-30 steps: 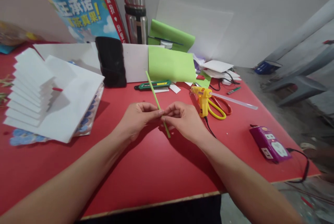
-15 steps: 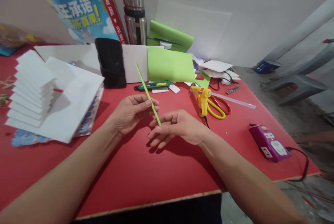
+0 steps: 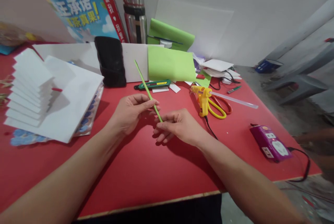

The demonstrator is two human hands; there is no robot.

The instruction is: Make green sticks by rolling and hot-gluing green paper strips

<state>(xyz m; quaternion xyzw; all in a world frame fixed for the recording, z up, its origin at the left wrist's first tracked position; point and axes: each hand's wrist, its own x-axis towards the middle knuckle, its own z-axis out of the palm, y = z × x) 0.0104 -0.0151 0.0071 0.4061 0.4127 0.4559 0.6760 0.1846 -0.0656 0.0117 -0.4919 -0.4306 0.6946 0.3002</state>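
A thin, light green paper strip (image 3: 142, 77) slants up and away above the red table. My left hand (image 3: 135, 110) pinches it below its middle, between thumb and fingertips. The strip's lower end meets the thumb and forefinger of my right hand (image 3: 176, 124), which are closed on it while the other fingers are loosely bent. Beyond the hands lie a green utility knife (image 3: 153, 84) and a folded sheet of the same light green paper (image 3: 171, 64).
Right of my hands, a lit yellow glue gun (image 3: 203, 100) lies by scissors (image 3: 220, 110), its clear glue stick jutting right. A purple power box (image 3: 270, 144) sits near the right edge. White folded paper (image 3: 28, 91) spreads at left. A black case (image 3: 111, 62) and a thermos (image 3: 135, 15) stand behind.
My right hand has shifted slightly up and right, its fingers drawn in closer around the strip's lower end. The strip has turned a little, looking narrower. My left hand keeps its pinch.
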